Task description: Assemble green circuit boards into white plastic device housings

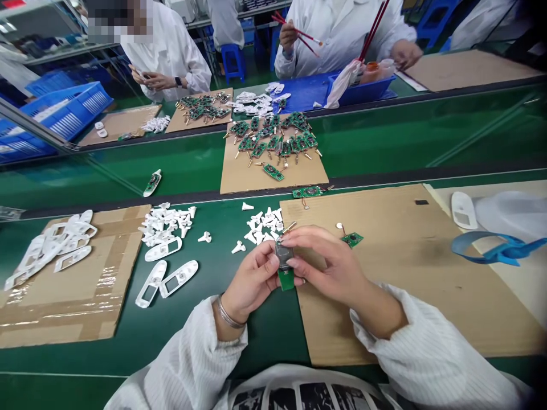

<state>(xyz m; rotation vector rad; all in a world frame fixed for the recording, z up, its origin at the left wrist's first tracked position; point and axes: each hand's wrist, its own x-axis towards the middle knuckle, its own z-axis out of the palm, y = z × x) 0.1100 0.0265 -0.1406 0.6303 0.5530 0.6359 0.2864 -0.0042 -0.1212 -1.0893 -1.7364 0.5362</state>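
Note:
My left hand (252, 279) and my right hand (329, 262) meet over the near edge of a cardboard sheet (410, 267). Together they pinch a small green circuit board (285, 277) with a grey screen on it and a brass probe tip poking out at the top. Both hands' fingers are closed round the board. Just beyond them lies a heap of small white plastic parts (265, 223). Another green circuit board (352, 238) lies on the cardboard to the right of my hands.
White plastic shells (168, 277) lie to my left, with more on a taped cardboard (60, 245). Several circuit boards (277, 139) cover a cardboard on the green belt (405, 136). Blue tape (498, 249) lies at right. Other people in white coats work across the belt.

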